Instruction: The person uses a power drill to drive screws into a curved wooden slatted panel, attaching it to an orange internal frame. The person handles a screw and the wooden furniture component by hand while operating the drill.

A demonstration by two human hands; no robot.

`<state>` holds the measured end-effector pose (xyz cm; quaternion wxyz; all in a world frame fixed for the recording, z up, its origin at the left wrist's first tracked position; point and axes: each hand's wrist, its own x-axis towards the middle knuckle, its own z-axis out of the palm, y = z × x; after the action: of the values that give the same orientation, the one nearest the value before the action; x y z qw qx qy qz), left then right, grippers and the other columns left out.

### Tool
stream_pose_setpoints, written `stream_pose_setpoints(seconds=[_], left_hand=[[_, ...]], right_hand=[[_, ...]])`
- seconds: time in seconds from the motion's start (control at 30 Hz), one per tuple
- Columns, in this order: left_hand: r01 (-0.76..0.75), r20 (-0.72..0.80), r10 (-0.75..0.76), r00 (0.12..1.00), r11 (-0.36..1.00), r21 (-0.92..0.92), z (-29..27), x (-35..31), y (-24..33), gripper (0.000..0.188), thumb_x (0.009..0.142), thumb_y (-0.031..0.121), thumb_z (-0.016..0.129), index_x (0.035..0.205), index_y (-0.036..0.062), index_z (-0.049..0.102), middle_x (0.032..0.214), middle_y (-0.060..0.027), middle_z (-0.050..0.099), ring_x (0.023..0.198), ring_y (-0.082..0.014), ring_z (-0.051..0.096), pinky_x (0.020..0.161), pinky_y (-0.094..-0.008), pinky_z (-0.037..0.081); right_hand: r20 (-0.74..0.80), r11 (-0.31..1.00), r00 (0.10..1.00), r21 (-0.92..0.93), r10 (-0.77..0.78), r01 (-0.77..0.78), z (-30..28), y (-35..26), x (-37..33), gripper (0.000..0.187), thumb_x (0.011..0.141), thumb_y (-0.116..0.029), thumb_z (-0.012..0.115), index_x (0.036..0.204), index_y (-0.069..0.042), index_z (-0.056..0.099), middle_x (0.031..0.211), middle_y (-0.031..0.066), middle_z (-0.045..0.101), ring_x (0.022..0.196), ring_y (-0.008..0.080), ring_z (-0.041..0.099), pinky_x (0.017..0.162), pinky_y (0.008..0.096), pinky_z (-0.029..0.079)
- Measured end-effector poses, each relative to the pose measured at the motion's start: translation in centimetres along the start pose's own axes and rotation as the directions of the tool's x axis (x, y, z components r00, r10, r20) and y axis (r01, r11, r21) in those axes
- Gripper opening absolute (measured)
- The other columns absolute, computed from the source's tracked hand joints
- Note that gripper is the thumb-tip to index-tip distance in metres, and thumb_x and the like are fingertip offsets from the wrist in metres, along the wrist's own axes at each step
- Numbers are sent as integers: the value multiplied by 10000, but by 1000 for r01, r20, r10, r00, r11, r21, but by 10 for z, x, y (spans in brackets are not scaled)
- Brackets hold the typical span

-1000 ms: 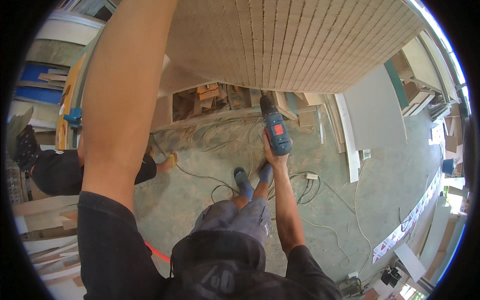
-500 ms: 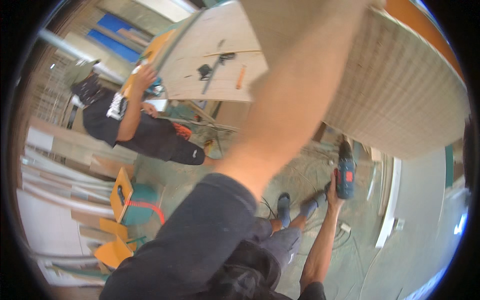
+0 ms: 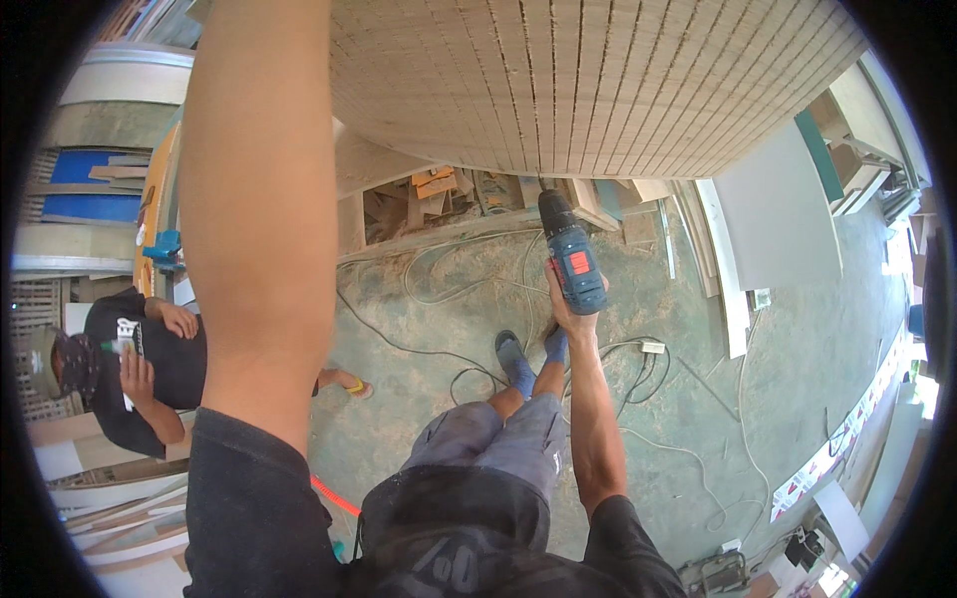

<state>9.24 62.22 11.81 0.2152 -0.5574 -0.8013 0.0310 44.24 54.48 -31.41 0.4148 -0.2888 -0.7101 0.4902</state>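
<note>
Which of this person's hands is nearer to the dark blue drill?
Right. The right hand holds the drill; the left hand is out of view and farther off, the left arm reaching past the upper edge.

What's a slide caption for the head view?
Right grip holds a blue drill near a grooved panel; left grip out of frame.

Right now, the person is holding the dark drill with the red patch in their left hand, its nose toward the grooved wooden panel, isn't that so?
Not quite: the head view shows the dark drill with the red patch in the right hand, not the left. Its nose does point toward the grooved wooden panel.
</note>
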Motion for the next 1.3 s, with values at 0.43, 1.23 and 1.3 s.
stream_pose_setpoints(seconds=[0.43,1.23,1.3], left_hand=[[8,-20,-9,1000,999,-53,-6,-22,11,372,861,276,603,1086,36,776,1162,-212,734,1087,-340,701,932,-445,535],[-84,-138,44,989,949,-303,-1,-200,61,395,860,318,617,1106,53,775,1172,-199,735,1090,-324,698,935,-432,529],[-80,-135,39,990,946,-313,1,-212,65,396,860,321,618,1108,55,775,1173,-198,735,1090,-323,698,936,-431,528]], right_hand=[[-2,997,998,-37,62,-62,10,-8,3,210,823,-68,779,1008,-20,693,883,138,691,788,326,685,744,366,537],[-35,998,999,-68,-18,16,10,-4,7,190,832,-27,769,1007,-5,698,871,106,709,755,200,670,739,322,535],[-35,998,999,-56,-19,17,10,-5,7,194,818,-43,776,990,-11,691,865,119,693,758,250,670,722,342,535]])
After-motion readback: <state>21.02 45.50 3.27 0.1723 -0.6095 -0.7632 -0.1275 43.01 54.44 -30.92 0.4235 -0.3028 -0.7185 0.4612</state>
